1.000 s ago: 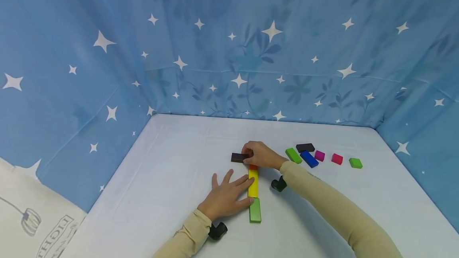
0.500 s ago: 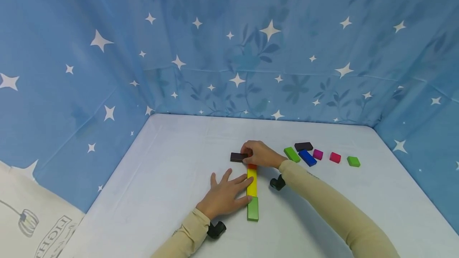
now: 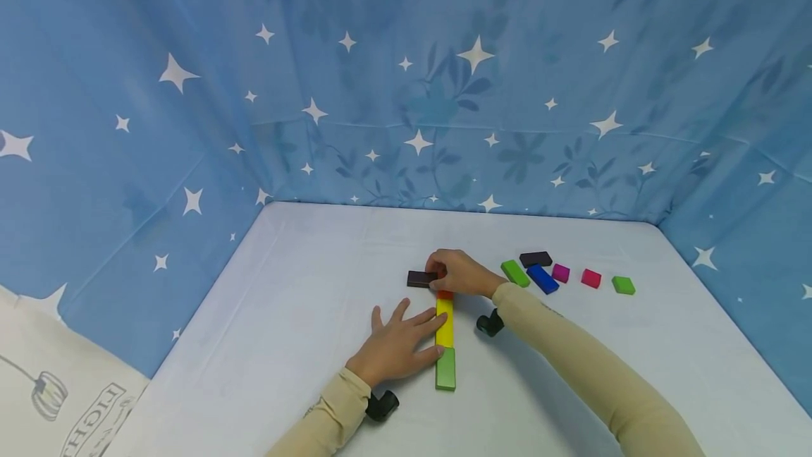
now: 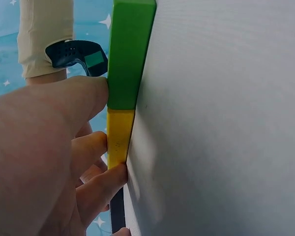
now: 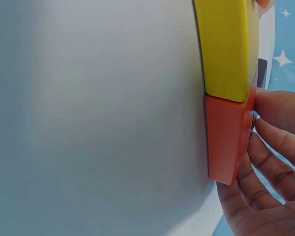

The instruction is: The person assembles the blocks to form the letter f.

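Note:
A green block (image 3: 446,370), a yellow block (image 3: 445,330) and a red block (image 3: 445,295) lie end to end in a straight row on the white table. My left hand (image 3: 395,351) reaches the row from the left with its fingers spread. Its thumb touches the green block near the joint, and fingertips rest on the yellow one. At the far end, my right hand (image 3: 462,273) pinches the red block (image 5: 225,140) between thumb and fingers, partly hiding it. A black block (image 3: 420,279) lies crosswise beside the red block's left side, right by the right thumb.
On the right of the table (image 3: 304,266) lie a long green block (image 3: 515,273), a black block (image 3: 536,259), a blue block (image 3: 543,279), a magenta block (image 3: 561,273), a small red block (image 3: 591,278) and a short green block (image 3: 624,285). A blue starry curtain (image 3: 380,90) hangs behind.

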Tool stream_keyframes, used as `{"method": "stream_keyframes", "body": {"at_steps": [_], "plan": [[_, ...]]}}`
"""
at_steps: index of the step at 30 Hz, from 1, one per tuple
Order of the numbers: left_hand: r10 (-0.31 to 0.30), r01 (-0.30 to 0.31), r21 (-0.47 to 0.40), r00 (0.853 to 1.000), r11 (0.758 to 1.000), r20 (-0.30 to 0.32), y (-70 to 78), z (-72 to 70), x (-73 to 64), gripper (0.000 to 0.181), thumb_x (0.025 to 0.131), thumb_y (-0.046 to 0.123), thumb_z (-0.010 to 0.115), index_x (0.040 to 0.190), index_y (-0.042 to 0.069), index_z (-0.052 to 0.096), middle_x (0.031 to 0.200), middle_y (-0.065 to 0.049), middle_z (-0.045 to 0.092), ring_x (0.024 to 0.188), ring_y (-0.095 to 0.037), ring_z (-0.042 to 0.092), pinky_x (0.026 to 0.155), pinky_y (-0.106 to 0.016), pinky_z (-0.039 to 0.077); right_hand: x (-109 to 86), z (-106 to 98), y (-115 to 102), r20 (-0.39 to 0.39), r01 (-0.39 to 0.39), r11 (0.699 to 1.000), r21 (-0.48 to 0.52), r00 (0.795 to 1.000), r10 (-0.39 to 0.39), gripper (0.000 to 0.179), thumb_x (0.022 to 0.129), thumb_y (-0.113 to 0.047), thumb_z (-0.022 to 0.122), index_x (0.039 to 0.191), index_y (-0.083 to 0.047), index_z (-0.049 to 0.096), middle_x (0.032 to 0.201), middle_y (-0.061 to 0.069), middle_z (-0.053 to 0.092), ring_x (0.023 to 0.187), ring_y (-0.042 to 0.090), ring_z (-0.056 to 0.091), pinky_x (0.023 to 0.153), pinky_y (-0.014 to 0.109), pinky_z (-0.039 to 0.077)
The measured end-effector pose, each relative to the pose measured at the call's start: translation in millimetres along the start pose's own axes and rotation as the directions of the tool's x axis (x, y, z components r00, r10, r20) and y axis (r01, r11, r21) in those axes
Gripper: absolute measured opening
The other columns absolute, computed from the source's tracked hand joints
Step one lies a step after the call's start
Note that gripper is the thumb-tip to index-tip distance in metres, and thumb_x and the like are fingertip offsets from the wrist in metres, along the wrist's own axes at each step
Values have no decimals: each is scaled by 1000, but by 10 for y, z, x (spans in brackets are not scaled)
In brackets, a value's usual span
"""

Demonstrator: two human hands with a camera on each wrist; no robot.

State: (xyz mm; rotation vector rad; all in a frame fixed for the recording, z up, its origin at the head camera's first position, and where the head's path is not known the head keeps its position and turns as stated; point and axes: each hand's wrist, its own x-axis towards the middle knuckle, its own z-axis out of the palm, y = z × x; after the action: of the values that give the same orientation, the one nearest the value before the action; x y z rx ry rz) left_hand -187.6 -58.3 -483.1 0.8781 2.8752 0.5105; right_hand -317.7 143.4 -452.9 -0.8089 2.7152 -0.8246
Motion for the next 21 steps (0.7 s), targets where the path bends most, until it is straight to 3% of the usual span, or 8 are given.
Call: {"method": "stream_keyframes", "body": {"at_steps": [9,15,21], "plan": [[10,-10,-9,1000,1000,4,22,-13,-5,60,109,55,56,163,31,50,165,5,47,156,-46,29,109,-86,19,-104,-38,20,-23,9,998,59,1000,-8,30,95,-12,82,124,-6,73,115,4,70,104,24,63,102,43,55],[45,-45,3,999,999,-12,24,-14,-10,59,109,52,57,163,27,51,164,1,49,154,-47,32,116,-76,24,-338,-186,53,-112,10,997,71,994,-2,37,99,-12,77,133,-1,69,130,15,69,122,35,63,108,54,50],[53,-53,8,998,999,-15,21,-17,-18,59,109,51,56,162,26,51,165,0,48,154,-45,33,117,-73,25,-648,-379,198,-179,-45,996,73,982,57,40,101,-13,75,138,2,66,135,20,67,126,42,60,108,59,48]]}}
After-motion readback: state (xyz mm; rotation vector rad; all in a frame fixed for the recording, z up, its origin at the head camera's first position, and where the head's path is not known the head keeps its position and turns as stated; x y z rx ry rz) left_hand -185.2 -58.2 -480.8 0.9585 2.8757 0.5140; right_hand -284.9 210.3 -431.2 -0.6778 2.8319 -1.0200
